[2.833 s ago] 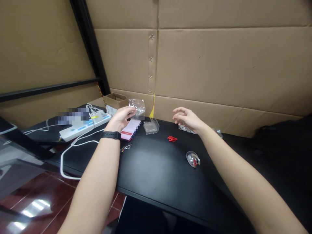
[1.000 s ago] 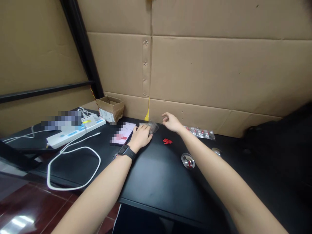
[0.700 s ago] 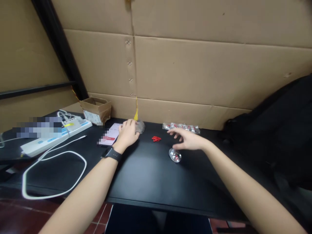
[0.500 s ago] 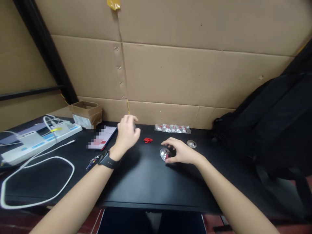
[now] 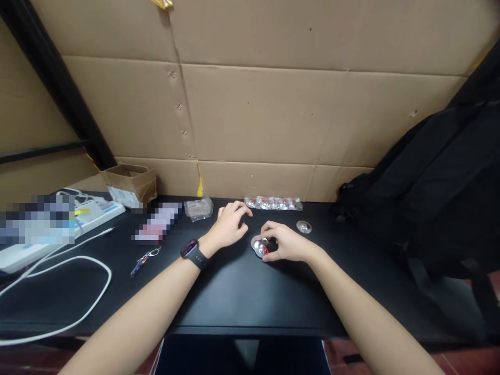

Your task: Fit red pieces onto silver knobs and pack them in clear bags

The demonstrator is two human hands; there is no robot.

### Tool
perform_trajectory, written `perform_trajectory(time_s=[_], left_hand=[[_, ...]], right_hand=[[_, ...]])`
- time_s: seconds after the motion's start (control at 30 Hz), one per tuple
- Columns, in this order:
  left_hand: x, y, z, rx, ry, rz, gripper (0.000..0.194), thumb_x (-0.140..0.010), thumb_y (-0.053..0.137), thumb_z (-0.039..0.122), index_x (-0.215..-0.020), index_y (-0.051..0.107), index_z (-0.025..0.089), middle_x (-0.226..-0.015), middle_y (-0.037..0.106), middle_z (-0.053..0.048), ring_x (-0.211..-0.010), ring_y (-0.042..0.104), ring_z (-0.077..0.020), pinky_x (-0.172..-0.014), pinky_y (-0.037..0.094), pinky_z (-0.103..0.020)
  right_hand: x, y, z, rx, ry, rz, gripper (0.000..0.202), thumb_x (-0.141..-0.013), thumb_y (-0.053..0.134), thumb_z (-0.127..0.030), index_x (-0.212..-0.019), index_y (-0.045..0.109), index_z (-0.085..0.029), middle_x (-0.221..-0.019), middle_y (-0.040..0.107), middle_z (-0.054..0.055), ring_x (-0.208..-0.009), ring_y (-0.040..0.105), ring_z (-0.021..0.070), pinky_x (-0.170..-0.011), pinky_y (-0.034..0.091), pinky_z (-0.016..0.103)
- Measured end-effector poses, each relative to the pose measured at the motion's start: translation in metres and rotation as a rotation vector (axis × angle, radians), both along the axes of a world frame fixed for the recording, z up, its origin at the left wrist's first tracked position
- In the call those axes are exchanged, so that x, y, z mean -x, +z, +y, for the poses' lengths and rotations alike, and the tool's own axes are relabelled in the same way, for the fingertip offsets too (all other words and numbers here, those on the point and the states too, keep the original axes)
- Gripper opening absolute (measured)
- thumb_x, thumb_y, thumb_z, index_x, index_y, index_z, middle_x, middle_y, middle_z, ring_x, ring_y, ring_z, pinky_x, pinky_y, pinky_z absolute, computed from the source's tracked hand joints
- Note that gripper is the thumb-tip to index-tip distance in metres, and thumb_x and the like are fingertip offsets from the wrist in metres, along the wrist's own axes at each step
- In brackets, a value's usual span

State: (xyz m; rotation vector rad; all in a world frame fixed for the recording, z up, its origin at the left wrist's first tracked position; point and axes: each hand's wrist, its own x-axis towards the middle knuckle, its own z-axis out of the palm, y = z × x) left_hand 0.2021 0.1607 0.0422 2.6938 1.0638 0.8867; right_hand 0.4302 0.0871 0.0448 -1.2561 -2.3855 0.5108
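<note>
My right hand (image 5: 287,244) is curled round a shiny silver disc (image 5: 260,247) with a red mark, its thumb and fingertips gripping the disc's right side just over the black table. My left hand (image 5: 231,225) hovers to the left, fingers bent and apart, holding nothing. A second round silver disc (image 5: 303,226) lies flat to the right of my right hand. Behind both hands is a row of several wrapped silver and red pieces (image 5: 273,203). The small red item seen before is not visible.
Crumpled clear plastic (image 5: 198,208) and an open cardboard box (image 5: 130,183) stand at the back left. Nearer are a blurred phone (image 5: 158,224), a keyring (image 5: 145,260), a white cable (image 5: 107,284) and a power strip (image 5: 113,212). A black backpack (image 5: 437,182) fills the right.
My left hand has moved right and nearer to my right hand, and clear plastic now shows where it was. My right hand has closed on the silver disc. The view has shifted slightly.
</note>
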Motion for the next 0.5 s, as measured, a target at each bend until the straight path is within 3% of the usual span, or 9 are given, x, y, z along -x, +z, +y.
perform_trajectory(time_s=[0.2,0.4,0.5], left_hand=[[0.005,0.006,0.001,0.125,0.025,-0.149,0.022,-0.086,0.056,0.018,-0.104,0.066,0.026,-0.118,0.064,-0.004,-0.115,0.056,-0.0244,-0.103,0.041,-0.043],[-0.009,0.01,-0.016,0.292,-0.252,-0.29,0.017,-0.093,0.061,0.033,-0.102,0.074,0.025,-0.113,0.069,-0.006,-0.109,0.062,-0.0217,-0.103,0.046,-0.037],[-0.015,0.009,-0.023,0.258,-0.232,-0.364,0.014,-0.092,0.063,0.032,-0.098,0.073,0.024,-0.112,0.07,-0.005,-0.108,0.063,-0.0214,-0.103,0.046,-0.038]], right_hand=[[0.003,0.011,-0.008,-0.13,-0.056,0.187,0.044,-0.069,0.081,-0.024,-0.112,0.074,-0.026,-0.107,0.065,0.005,-0.089,0.064,0.0201,-0.08,0.054,0.033],[0.004,0.011,-0.006,-0.155,-0.147,0.592,0.049,-0.075,0.08,-0.032,-0.123,0.068,-0.026,-0.12,0.066,0.009,-0.1,0.068,0.0236,-0.082,0.06,0.038],[0.01,0.003,-0.004,-0.116,-0.122,0.678,0.051,-0.075,0.081,-0.032,-0.123,0.068,-0.024,-0.123,0.065,0.01,-0.105,0.068,0.024,-0.085,0.06,0.037]])
